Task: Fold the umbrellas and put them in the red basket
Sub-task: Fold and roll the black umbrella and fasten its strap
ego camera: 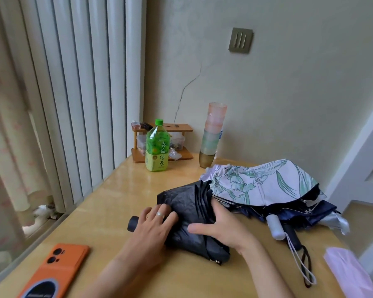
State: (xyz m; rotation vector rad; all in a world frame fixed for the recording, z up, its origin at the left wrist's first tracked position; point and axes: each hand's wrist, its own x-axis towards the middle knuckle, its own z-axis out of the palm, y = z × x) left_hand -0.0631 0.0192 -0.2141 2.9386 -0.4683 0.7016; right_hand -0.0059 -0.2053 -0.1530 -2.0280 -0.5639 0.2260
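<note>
At the near edge of a wooden table [121, 190], beside an orange phone [54, 269], a person's two hands press on a black umbrella [187, 203] lying collapsed at the table's middle. The left hand [153, 231] rests flat, fingers straight and slightly spread, over the fabric near the handle [132, 224]. The right hand [224, 229] lies on the pleats, thumb splayed wide, clasping nothing. The umbrella's long axis runs left to right, handle pointing left. Just beyond lie a floral umbrella [263, 181] atop a navy umbrella [310, 209]; farther back stand a green tea bottle [157, 147] and stacked cups [212, 134].
</note>
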